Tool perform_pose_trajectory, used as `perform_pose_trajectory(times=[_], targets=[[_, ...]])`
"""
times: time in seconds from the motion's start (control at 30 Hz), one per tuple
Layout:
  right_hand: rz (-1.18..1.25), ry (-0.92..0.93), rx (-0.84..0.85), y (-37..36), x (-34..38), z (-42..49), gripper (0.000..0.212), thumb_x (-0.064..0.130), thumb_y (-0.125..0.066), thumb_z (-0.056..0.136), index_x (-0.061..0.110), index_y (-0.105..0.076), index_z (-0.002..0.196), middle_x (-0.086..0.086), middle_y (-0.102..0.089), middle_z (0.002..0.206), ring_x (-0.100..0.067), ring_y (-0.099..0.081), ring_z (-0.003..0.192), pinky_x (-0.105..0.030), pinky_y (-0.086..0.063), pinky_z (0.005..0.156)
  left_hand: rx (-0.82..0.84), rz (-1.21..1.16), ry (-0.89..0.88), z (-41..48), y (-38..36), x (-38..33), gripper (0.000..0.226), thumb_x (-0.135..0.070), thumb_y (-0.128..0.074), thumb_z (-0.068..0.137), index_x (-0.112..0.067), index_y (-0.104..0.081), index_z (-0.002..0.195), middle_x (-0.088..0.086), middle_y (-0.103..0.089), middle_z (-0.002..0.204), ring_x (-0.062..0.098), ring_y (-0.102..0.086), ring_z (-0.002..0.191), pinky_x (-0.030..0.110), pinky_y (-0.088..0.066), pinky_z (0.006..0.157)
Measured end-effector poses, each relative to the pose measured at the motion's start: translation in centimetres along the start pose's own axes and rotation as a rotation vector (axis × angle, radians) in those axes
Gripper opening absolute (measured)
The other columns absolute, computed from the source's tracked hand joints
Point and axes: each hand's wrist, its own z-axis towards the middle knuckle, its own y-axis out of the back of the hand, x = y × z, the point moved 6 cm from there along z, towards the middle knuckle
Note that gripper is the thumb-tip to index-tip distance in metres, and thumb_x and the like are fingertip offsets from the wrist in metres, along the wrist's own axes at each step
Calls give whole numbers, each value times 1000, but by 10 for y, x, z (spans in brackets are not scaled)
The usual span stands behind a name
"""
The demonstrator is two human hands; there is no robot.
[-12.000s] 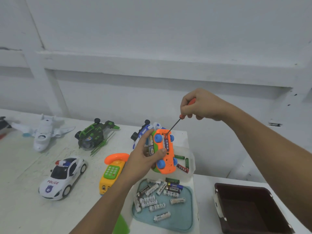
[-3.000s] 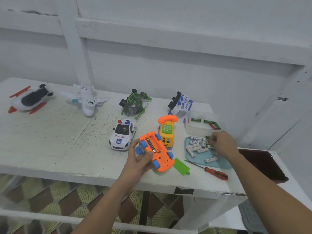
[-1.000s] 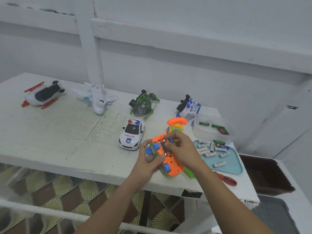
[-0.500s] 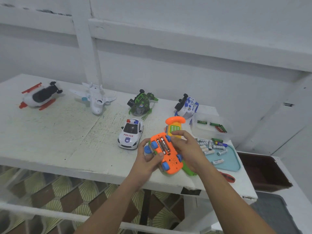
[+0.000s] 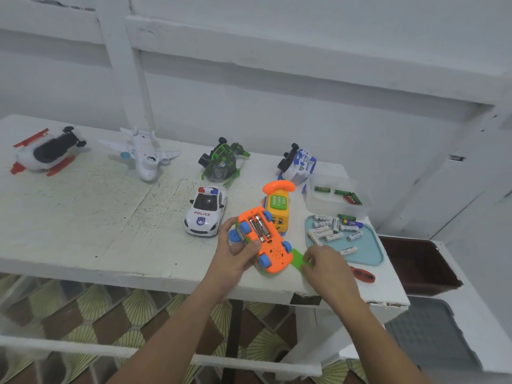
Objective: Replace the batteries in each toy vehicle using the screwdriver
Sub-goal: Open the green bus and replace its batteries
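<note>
- Toys, seven in all: orange toy car (image 5: 273,246); police car (image 5: 205,214); yellow phone toy (image 5: 278,205); white aeroplane (image 5: 144,157); green helicopter (image 5: 221,163); blue-and-white toy (image 5: 297,165); red, white and black toy (image 5: 45,152) at far left.
- Orange toy car: near edge of the white table (image 5: 83,217), wheels up, four blue wheels. Its battery bay is uncovered, with silver batteries (image 5: 259,228) side by side inside.
- Left hand (image 5: 235,252), one: fingers wrapped round the car, thumb on its underside.
- Right hand (image 5: 325,266), one: fingertips pinch the green battery cover (image 5: 297,257) just right of the car.
- Screwdriver (image 5: 363,275), one: red handle, lying right of that hand.
- Blue tray (image 5: 378,257), one: roughly a dozen loose batteries.
- Clear container (image 5: 313,202), one: a few batteries.
</note>
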Motion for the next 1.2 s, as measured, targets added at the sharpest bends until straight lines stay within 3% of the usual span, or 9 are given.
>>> perform_pose_trajectory(times=[0.17,0.37,0.5,0.67,0.87,1.2], targets=[[113,-68,10,-5,-3,2,30,16,-67,83,18,-59,112,-5,-57,106,-18,-50,94,-26,-31,71,5,3,2,0,1,1,60,-26,-71,76,-43,-40,125,12,-73,113,25,-70,107,39,-57,89],[382,-119,26,5,-11,4,22,6,-71,77,19,-60,89,-2,-58,87,-11,-52,72,-24,-38,56,15,-3,11,0,2,2,61,-25,-72,76,-43,-41,125,14,-73,113,27,-69,109,42,-56,92],[772,-180,55,21,-17,13,22,-2,-74,77,11,-61,89,-9,-59,75,-14,-51,56,-24,-41,49,15,-11,9,1,3,4,63,-23,-73,75,-40,-41,126,14,-73,114,26,-69,109,40,-57,88],[1186,-173,145,39,9,19,22,-9,-72,76,6,-62,89,-12,-65,78,-17,-57,57,-22,-46,48,15,-6,9,2,4,5,63,-20,-73,75,-40,-42,125,13,-74,110,26,-70,107,40,-58,86],[1134,-66,313,31,50,17,17,-10,-70,78,0,-63,91,-9,-63,65,-14,-57,47,-23,-48,47,7,-24,3,2,4,5,65,-17,-75,72,-40,-44,125,13,-73,112,25,-70,105,39,-58,85],[1056,-60,299,19,55,27,14,-9,-71,77,3,-65,83,-8,-62,60,-20,-46,44,-27,-42,48,20,-29,11,0,3,3,68,-15,-75,71,-40,-43,126,12,-72,115,25,-71,105,38,-59,83]])
